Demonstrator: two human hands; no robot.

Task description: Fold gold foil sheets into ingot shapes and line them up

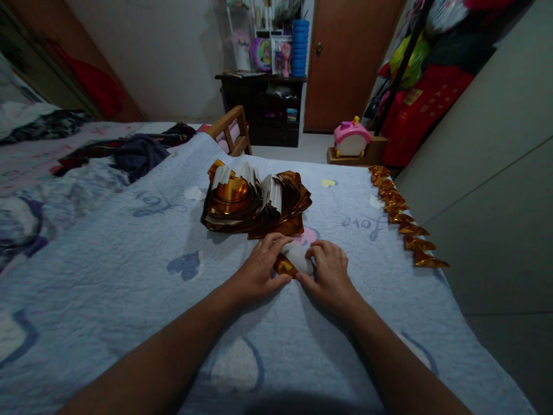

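A small sheet of gold foil paper point(290, 262), white on one side, lies on the light blue quilt point(129, 276) between my two hands. My left hand point(261, 268) presses on its left part, fingers curled over the top edge and thumb at the gold corner. My right hand point(328, 270) holds its right part, fingers bent over it. Just beyond the hands sits a pile of gold foil sheets point(254, 199), curled and stacked. Along the right edge of the bed runs a row of folded gold foil pieces point(401, 216).
Dark clothes point(138, 153) lie on the bed at the back left. A wooden chair point(231, 129) stands past the bed. Further back are a black shelf unit point(268, 109), a brown door point(345, 63), a pink toy point(351, 138) and a grey wardrobe point(492, 173) on the right.
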